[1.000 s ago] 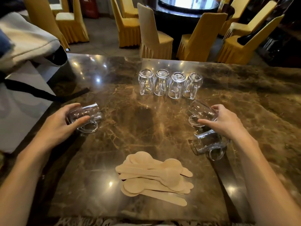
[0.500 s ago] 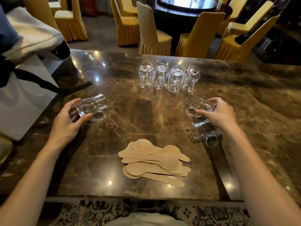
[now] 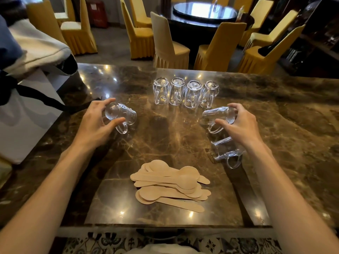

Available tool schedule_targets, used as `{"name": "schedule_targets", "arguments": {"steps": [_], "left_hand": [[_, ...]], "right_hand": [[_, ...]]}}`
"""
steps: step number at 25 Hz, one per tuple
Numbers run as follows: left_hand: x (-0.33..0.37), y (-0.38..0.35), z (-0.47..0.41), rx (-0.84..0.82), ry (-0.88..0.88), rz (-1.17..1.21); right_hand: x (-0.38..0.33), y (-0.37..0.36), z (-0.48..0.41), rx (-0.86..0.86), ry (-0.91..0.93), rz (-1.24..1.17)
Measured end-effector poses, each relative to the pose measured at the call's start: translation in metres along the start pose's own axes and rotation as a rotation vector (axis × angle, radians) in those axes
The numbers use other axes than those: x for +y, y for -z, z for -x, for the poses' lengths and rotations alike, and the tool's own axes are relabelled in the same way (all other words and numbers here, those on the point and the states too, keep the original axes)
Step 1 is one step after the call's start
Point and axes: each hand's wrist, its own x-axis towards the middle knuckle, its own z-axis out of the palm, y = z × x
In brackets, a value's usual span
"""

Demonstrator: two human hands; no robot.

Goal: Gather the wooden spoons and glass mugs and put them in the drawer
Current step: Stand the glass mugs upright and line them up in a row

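Observation:
My left hand [image 3: 95, 123] grips a clear glass mug [image 3: 122, 116] tipped on its side, handle down, just over the marble table [image 3: 275, 116]. My right hand [image 3: 240, 123] grips another tilted glass mug [image 3: 216, 114], its mouth facing left. Under my right wrist a third mug [image 3: 226, 153] lies on its side on the table. Several more mugs [image 3: 185, 92] stand upside down in a row at the table's middle back. A pile of flat wooden spoons [image 3: 170, 184] rests near the front edge between my arms.
A white bag with black straps [image 3: 27, 110] covers the table's left side. Beyond the far edge stand several yellow-covered chairs [image 3: 168, 43] and a round dark table [image 3: 203, 13]. A dark handle [image 3: 159, 232] shows below the front edge.
Both hands have carried their mugs inward toward the row of upturned mugs. The left mug has turned so its base faces me. The lying mug and spoons have not moved.

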Motion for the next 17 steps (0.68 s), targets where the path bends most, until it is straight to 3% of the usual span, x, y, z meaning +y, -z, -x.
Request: {"name": "schedule_targets", "arguments": {"steps": [7, 17], "left_hand": [[0.033, 0.000, -0.041, -0.029, -0.053, -0.030], [0.038, -0.029, -0.102, -0.141, -0.048, -0.177]], "right_hand": [[-0.023, 0.018, -0.008, 0.072, 0.099, -0.038], [-0.008, 0.026, -0.054, 0.055, 0.108, 0.251]]}}
